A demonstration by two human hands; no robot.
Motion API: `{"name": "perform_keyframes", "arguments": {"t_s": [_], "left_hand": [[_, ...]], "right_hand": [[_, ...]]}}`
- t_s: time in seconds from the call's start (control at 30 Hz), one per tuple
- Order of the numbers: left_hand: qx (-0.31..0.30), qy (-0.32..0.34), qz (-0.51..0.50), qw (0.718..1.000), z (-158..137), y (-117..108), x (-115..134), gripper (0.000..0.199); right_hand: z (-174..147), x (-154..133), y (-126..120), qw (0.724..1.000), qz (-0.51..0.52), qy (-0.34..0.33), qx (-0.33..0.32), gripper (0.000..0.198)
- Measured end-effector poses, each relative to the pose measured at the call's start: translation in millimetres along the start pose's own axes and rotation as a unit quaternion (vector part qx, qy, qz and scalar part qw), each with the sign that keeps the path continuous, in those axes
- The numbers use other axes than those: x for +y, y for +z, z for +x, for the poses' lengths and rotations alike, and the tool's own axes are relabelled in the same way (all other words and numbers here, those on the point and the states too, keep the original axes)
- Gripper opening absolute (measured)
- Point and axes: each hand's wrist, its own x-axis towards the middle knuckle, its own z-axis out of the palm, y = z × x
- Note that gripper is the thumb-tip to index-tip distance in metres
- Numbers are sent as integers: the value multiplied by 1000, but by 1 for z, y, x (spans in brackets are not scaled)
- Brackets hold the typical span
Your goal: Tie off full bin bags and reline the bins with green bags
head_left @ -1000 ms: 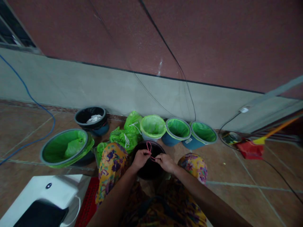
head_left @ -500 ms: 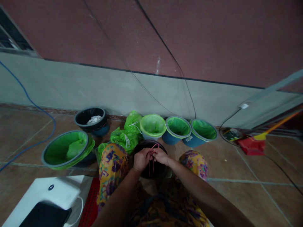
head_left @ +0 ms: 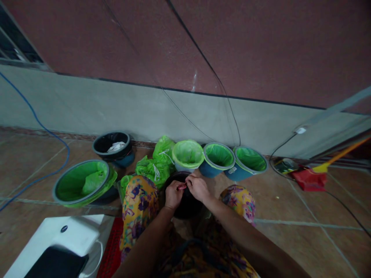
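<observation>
Between my knees stands a dark bucket (head_left: 188,208), and both my hands are above its mouth. Closed around a pink-red string (head_left: 182,186) is my left hand (head_left: 174,194), its fingertips pinching a small bunched part. My right hand (head_left: 198,187) is also closed, its fingertips meeting the string beside the left ones. Most of the string is hidden by the fingers. Just left of the bucket lie tied green bags (head_left: 155,172) with white ties. Behind it stands a light bucket with a pale green liner (head_left: 188,154).
Blue buckets with green liners (head_left: 218,155) stand along the wall. On the left are a large green-lined tub (head_left: 68,185) and a black-lined bucket (head_left: 111,139). A white box (head_left: 49,231) with a dark device (head_left: 58,262) lies lower left. A red dustpan (head_left: 311,179) lies right.
The string's pink loop and hanging ends, visible before, are now bunched small between my fingers. My right hand has turned over slightly and risen, its fingers nearer the bucket's far rim.
</observation>
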Motion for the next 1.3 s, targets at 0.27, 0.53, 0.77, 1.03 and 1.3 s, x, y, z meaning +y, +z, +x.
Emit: {"name": "perform_keyframes", "arguments": {"t_s": [0.27, 0.53, 0.77, 1.03, 1.3], "left_hand": [[15, -150, -103, 983, 6, 6, -13, 13], [36, -314, -181, 931, 9, 4, -13, 3], [169, -460, -313, 814, 15, -13, -1, 13], [173, -414, -286, 847, 16, -20, -1, 23], [-15, -124, -208, 970, 23, -15, 17, 38]], "right_hand": [[4, 24, -4, 998, 12, 39, 46, 25], [0, 55, 4, 969, 204, 132, 54, 17], [-2, 60, 13, 914, 296, 275, 30, 14], [-10, 55, 10, 852, 393, 340, 64, 10], [-4, 28, -5, 927, 337, 162, -41, 35]]}}
